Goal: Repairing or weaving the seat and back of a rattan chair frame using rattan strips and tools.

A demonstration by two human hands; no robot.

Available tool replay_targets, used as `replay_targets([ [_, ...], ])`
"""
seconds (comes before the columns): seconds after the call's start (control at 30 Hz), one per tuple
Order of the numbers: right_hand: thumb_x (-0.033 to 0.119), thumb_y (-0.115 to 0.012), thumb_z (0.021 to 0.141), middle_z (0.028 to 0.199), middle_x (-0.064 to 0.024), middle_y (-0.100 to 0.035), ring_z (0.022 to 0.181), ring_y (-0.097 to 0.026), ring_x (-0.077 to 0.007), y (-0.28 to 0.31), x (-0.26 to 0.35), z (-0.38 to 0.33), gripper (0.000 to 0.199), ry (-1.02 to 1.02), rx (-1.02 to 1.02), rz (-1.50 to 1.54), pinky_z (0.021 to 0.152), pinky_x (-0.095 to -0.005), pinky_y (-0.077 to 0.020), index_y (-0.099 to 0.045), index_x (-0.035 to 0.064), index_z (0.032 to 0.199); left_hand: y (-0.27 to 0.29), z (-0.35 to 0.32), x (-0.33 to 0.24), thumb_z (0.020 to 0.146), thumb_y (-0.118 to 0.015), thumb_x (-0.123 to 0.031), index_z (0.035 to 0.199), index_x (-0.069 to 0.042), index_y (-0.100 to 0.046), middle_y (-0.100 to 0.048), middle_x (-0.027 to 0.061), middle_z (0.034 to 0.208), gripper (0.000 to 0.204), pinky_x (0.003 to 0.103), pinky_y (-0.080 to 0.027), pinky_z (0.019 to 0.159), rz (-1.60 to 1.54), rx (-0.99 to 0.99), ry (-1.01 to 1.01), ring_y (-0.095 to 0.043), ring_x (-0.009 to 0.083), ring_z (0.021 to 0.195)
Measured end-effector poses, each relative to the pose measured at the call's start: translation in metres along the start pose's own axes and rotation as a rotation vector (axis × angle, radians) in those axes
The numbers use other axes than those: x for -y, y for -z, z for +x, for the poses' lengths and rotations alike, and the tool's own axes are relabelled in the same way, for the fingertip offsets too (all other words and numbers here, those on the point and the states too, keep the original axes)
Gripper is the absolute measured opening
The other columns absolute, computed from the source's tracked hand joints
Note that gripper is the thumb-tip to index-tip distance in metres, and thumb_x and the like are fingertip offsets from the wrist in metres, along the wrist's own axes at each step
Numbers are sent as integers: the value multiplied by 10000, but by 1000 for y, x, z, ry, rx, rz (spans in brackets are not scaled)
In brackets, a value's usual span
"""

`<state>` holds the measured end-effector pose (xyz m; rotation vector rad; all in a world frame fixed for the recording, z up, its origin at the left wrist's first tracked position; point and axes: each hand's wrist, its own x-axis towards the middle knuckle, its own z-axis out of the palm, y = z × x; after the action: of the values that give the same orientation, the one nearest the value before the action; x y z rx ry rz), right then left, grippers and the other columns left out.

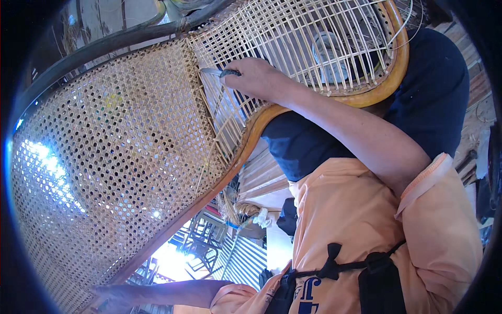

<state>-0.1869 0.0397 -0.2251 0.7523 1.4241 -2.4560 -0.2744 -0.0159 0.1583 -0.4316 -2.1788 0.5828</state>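
A curved wooden chair frame [393, 78] lies across my lap, strung with cane. Its left part carries a finished, tightly woven cane panel [125, 120]. On the upper right, an open lattice of cane strands [293, 36] spans the frame. My right hand [253, 77] is closed around a short, pointed metal tool with a dark handle [212, 71]. The tool's tip touches or nearly touches the border between dense weave and lattice. At the lower left, my left hand [112, 297] is by the edge of the woven panel; its fingers are too dim and blurred to read.
A dark curved rail [130, 39] runs along the panel's far side. Loose cane strands [410, 26] curl beyond the frame's right end. A pale shoe-like shape [329, 55] shows through the lattice. Stacked chair frames [201, 248] and a bundle of fibres [246, 209] lie below.
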Motion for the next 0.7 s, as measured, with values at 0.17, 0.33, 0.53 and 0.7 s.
replay_targets([
  [0.17,283,-497,781,713,-174,-626,692,-624,-294,-1,-6,6,315,50,-10,-36,676,-393,-480,-630,7,852,-15,23,85,809,-669,-383,1212,164,-365,-490,245,1137,744,417,-456,925,-7,-265,120,-565,348,943],
  [0.33,287,-507,816,706,-174,-604,689,-597,-285,-14,-7,9,335,53,-42,-100,680,-396,-453,-598,-33,859,-14,18,95,866,-575,-270,1251,97,-422,-496,211,1236,554,385,-401,1008,-567,-144,444,-520,308,1099],
  [0.53,235,-507,831,559,-111,-519,458,-521,-194,-39,4,0,275,-28,-86,153,492,-362,-431,-536,-24,742,-21,16,106,780,-677,-286,1245,119,-418,-468,210,1276,669,438,-351,1047,-986,-79,496,-474,312,1154],
  [0.7,228,-513,831,535,-76,-494,428,-482,-157,-33,4,1,259,-202,50,344,455,-326,-429,-534,-16,748,-17,6,99,908,-484,-296,1343,87,-306,-397,210,1312,606,420,-349,1043,-721,-1,381,-427,311,1184],
])
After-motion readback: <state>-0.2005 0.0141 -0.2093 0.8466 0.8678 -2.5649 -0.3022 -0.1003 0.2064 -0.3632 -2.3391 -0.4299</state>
